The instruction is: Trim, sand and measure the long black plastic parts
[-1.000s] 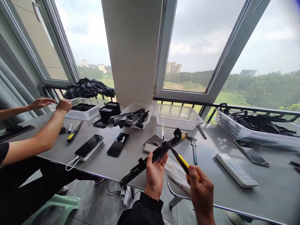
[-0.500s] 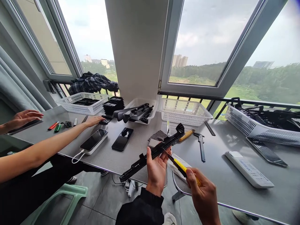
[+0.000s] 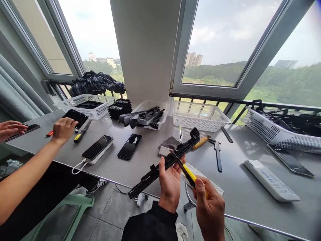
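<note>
My left hand [image 3: 170, 183] is closed around a long black plastic part [image 3: 155, 173], which slants up to the right above the table edge. In my right hand [image 3: 210, 204] is a yellow and black utility knife [image 3: 188, 173], its blade lying against the middle of the part. Behind the part, a grey cloth [image 3: 169, 143] and a small white object [image 3: 164, 151] rest on the table. A wooden-handled tool [image 3: 200, 142] and a dark caliper [image 3: 218, 155] lie to the right.
A co-worker's hand [image 3: 64, 130] holds a black part [image 3: 75, 117] at left. White baskets [image 3: 200, 127] line the window side, several with black parts. Phones [image 3: 129, 146], a second utility knife [image 3: 82, 132] and a white device [image 3: 272, 180] lie on the metal table [image 3: 235, 187].
My right hand and knife have shifted slightly left, the blade further along the part. The co-worker's hand has moved left with a black part, and a second knife now shows there.
</note>
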Demonstrator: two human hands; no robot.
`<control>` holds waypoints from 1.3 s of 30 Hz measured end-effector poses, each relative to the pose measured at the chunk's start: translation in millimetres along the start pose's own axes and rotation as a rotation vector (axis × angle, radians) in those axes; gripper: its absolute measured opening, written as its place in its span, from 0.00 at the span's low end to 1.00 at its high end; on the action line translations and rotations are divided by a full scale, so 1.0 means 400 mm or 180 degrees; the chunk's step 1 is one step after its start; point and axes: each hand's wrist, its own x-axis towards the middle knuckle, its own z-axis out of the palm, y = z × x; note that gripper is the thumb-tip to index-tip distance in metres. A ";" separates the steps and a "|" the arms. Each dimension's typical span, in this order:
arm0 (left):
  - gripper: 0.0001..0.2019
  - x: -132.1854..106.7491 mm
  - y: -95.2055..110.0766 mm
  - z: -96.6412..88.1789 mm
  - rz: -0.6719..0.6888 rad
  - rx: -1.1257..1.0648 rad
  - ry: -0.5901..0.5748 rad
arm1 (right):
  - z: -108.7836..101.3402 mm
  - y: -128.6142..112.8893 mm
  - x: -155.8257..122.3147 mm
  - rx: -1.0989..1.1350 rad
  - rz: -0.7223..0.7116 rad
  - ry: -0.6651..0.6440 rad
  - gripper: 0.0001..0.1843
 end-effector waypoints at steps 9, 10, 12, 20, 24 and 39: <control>0.25 -0.013 0.004 0.011 -0.0157 0.0155 -0.0003 | 0.015 -0.029 -0.023 0.0054 -0.0232 -0.0799 0.26; 0.25 -0.014 0.004 0.011 -0.0203 0.0148 0.0009 | 0.018 -0.035 -0.022 0.0108 -0.0313 -0.0893 0.25; 0.25 -0.015 0.005 0.011 -0.0206 0.0136 0.0066 | 0.023 -0.044 -0.023 0.0218 -0.0375 -0.0990 0.25; 0.21 -0.016 0.001 0.020 0.0184 0.0522 -0.0097 | 0.042 -0.057 -0.052 0.0526 0.0093 -0.0801 0.24; 0.22 -0.020 -0.009 0.022 0.0267 0.0571 -0.0107 | 0.049 -0.053 -0.056 0.0539 0.0306 -0.0611 0.23; 0.18 -0.026 -0.023 0.008 0.0572 0.1337 -0.0399 | 0.031 -0.037 -0.052 0.0497 0.0325 -0.0614 0.26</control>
